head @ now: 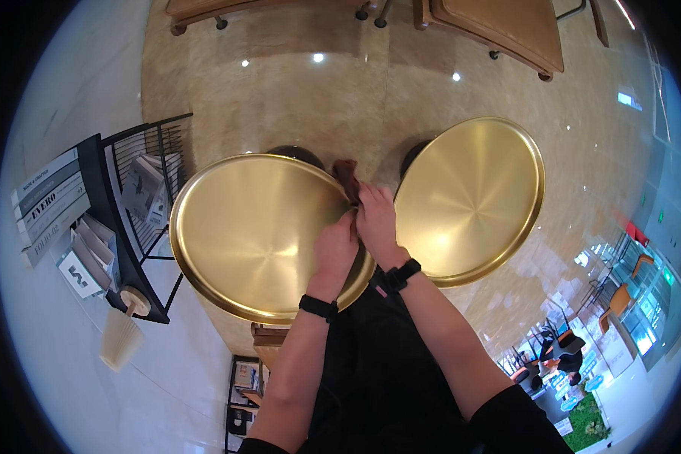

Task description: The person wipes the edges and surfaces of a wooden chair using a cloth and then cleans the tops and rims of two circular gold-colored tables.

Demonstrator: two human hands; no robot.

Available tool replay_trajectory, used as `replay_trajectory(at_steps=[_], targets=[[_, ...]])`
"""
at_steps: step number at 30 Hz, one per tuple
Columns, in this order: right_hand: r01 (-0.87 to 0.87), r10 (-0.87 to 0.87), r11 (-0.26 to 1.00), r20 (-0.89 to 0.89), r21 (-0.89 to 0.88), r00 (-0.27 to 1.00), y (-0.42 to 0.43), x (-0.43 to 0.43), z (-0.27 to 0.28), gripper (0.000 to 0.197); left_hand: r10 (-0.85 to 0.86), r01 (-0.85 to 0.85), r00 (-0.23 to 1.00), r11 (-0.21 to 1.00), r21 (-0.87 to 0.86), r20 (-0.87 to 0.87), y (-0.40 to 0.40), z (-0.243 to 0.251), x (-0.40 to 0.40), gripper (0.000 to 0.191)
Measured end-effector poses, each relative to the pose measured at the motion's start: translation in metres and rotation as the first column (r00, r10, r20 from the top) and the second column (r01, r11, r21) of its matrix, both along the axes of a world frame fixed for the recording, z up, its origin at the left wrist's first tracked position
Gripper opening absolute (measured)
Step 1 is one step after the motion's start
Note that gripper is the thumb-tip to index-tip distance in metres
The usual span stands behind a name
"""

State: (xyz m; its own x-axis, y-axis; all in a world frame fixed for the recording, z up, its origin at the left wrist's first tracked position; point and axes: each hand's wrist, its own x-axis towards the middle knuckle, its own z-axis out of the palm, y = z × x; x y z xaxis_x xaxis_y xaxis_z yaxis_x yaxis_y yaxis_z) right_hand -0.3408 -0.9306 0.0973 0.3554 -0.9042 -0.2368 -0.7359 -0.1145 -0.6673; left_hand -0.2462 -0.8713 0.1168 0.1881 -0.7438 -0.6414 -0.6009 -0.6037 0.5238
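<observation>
Both of my hands meet at the right edge of a round brass-coloured tray table [249, 227]. A dark brown cloth [346, 173] is bunched up there and sticks out beyond my fingers on the far side. My right hand [378, 220] grips the cloth just off the table's rim. Over the tabletop, my left hand [336, 249] is closed with its fingertips against the right hand, pinching the cloth's near end, which the fingers mostly hide. A second round brass-coloured table [471, 204] stands to the right, its raised rim near my right wrist.
At left, a black metal rack [130, 227] carries books [51, 204] and a small pleated lamp [122, 340]. Brown leather chairs [499, 28] stand across the glossy stone floor [295, 96]. A person [567, 363] sits far off at lower right.
</observation>
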Motion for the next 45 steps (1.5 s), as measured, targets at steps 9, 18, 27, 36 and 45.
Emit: replay_trajectory(at_steps=[9,18,27,36,45], targets=[[-0.088,0.087,0.996,-0.006,-0.024,0.996,-0.018,0.013,-0.009,0.043,0.124,-0.119,0.988,0.991,-0.063,0.094,-0.012,-0.004,0.044,0.025],[-0.136,0.131,0.986,-0.056,-0.096,0.990,-0.031,0.043,-0.005,0.043,0.263,-0.262,0.956,0.965,-0.026,0.132,-0.008,0.006,0.103,0.026],[-0.405,0.399,0.903,-0.068,-0.146,0.914,-0.062,0.178,-0.009,0.045,0.356,-0.343,0.899,0.935,-0.093,0.257,-0.002,0.017,0.158,0.031],[-0.397,0.384,0.917,-0.188,-0.032,0.904,-0.061,0.169,-0.010,0.042,0.334,-0.273,0.833,0.941,-0.197,0.440,-0.007,0.007,0.230,0.044],[-0.445,0.457,0.859,-0.015,-0.254,0.889,-0.031,0.252,-0.005,0.039,0.238,-0.191,0.894,0.969,-0.159,0.379,0.001,-0.002,0.255,0.052]])
